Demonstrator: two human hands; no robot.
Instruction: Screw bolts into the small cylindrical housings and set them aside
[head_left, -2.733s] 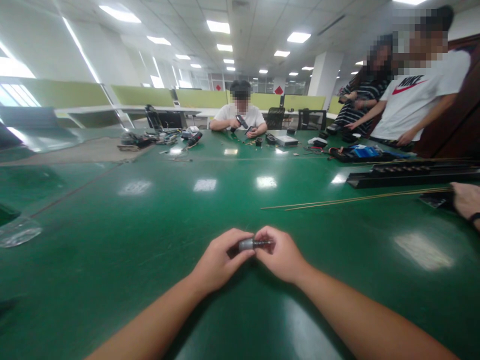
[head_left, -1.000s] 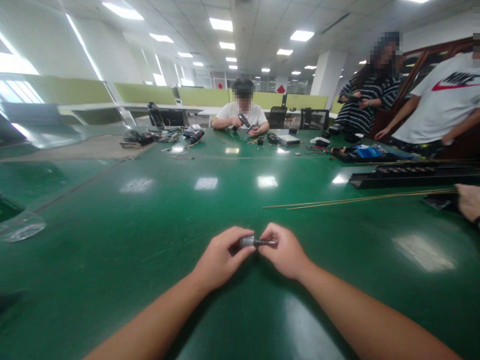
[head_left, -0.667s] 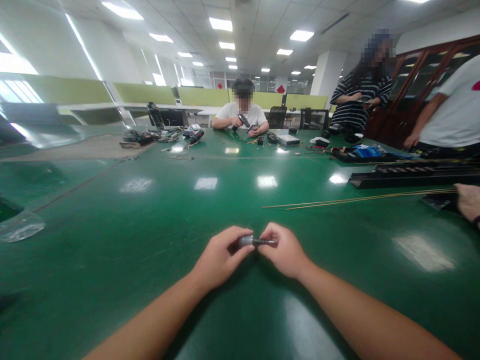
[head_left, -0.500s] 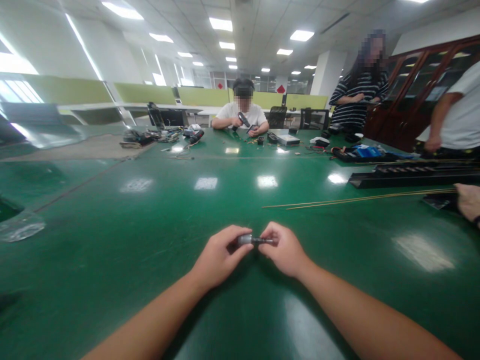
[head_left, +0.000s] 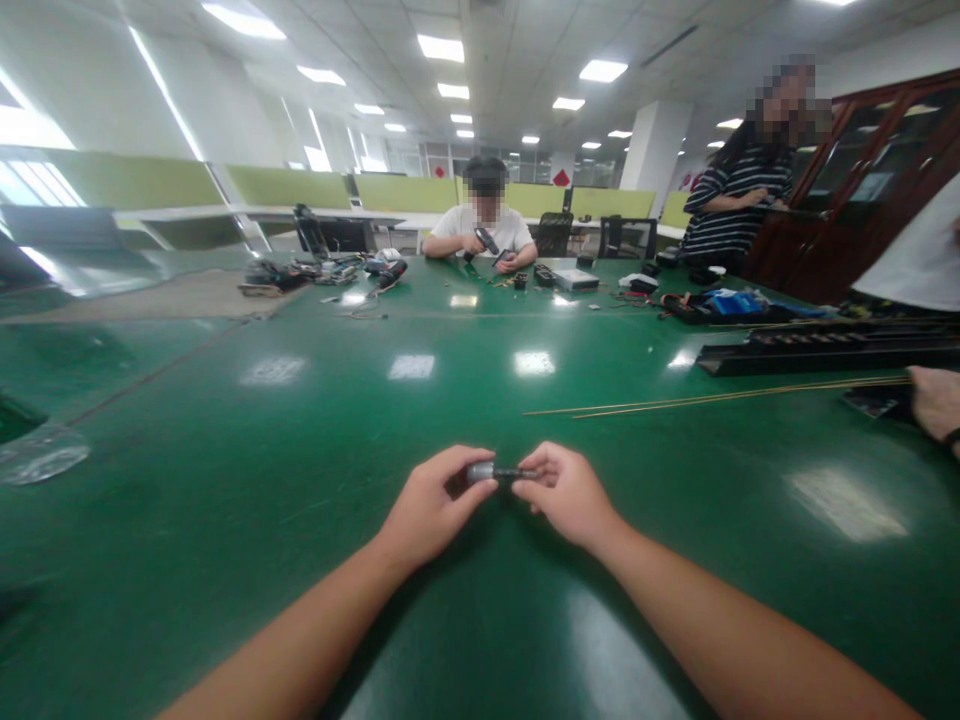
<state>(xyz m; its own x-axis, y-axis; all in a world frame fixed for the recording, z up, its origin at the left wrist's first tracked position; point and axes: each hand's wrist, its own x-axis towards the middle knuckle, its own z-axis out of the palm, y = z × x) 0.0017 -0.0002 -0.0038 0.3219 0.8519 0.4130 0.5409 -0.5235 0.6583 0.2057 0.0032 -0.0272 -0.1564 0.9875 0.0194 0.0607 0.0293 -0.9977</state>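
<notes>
Just above the green table (head_left: 300, 560), my two hands hold a small grey cylinder with a thin dark shaft (head_left: 481, 470); its exact kind is too small to tell. Around the thick grey end, the thumb and fingers of my left hand (head_left: 439, 505) are closed from the left. The fingers of my right hand (head_left: 564, 495) pinch the right end of the shaft, hiding its tip. The part lies about level, shaft pointing right, and a short dark stretch shows between the hands.
Two thin brass-coloured rods (head_left: 697, 400) reach toward another person's hand (head_left: 936, 400) at right. Black rails (head_left: 825, 355) lie behind them. Across the table a seated person (head_left: 480, 225) holds a tool among scattered parts. A clear plastic object (head_left: 45, 455) sits at left.
The part and my left hand have shifted slightly left, and a little more of the shaft shows. At the back right, the standing person in stripes has moved right.
</notes>
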